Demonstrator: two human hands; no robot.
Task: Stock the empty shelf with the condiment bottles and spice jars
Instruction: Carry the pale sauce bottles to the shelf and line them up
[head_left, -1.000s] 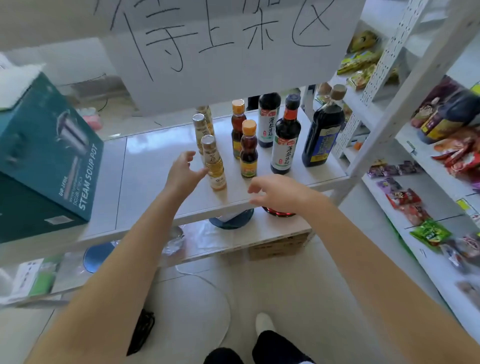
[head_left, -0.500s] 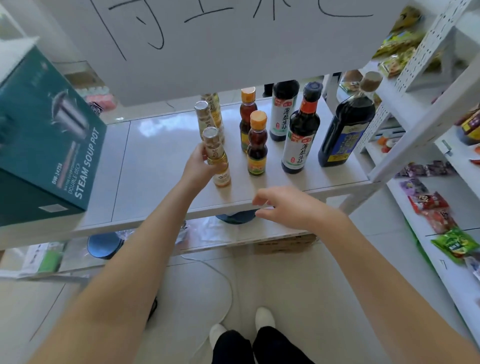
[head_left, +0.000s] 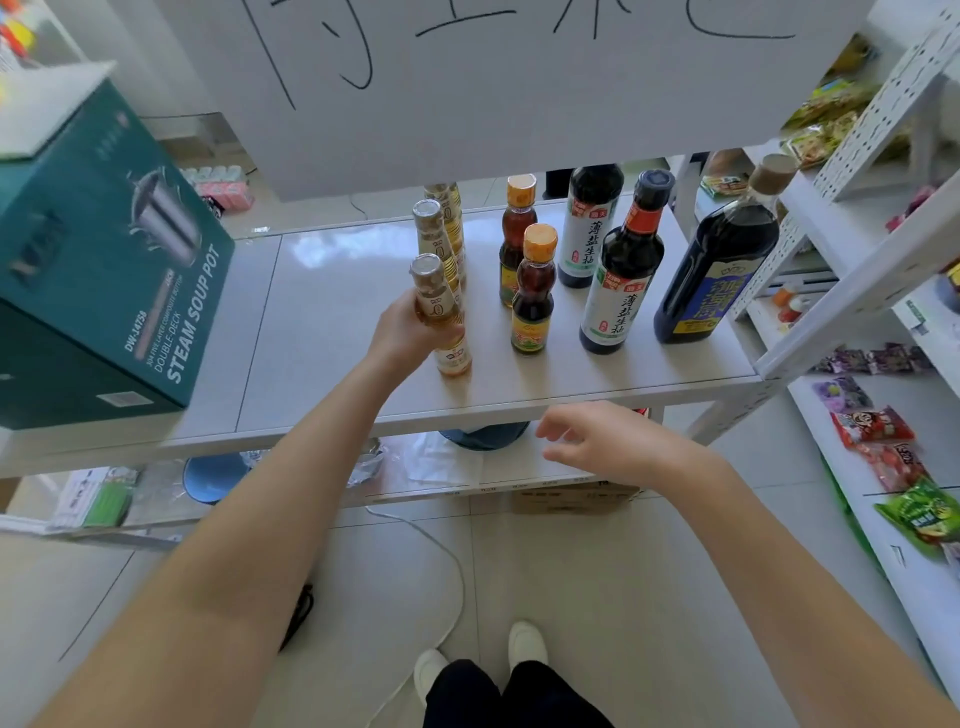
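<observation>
Head view. The left hand (head_left: 402, 332) grips the nearest pale bottle (head_left: 439, 312), a silver-capped bottle of amber liquid, with fingers and thumb curled round its middle from the left. The bottle is upright near the front of the shelf (head_left: 337, 322); whether its base touches the surface cannot be told. Two matching bottles (head_left: 435, 234) stand in a row just behind it, farther back. To its right stand two orange-capped bottles (head_left: 532, 296), then two dark soy sauce bottles (head_left: 621, 270), and farthest right a large dark bottle (head_left: 711, 260) with a blue label. The right hand (head_left: 608, 441) hovers empty, fingers loosely spread, just in front of the shelf's near edge, right of the gripped bottle and apart from every bottle. A teal box (head_left: 104, 260) sits at the shelf's left end.
</observation>
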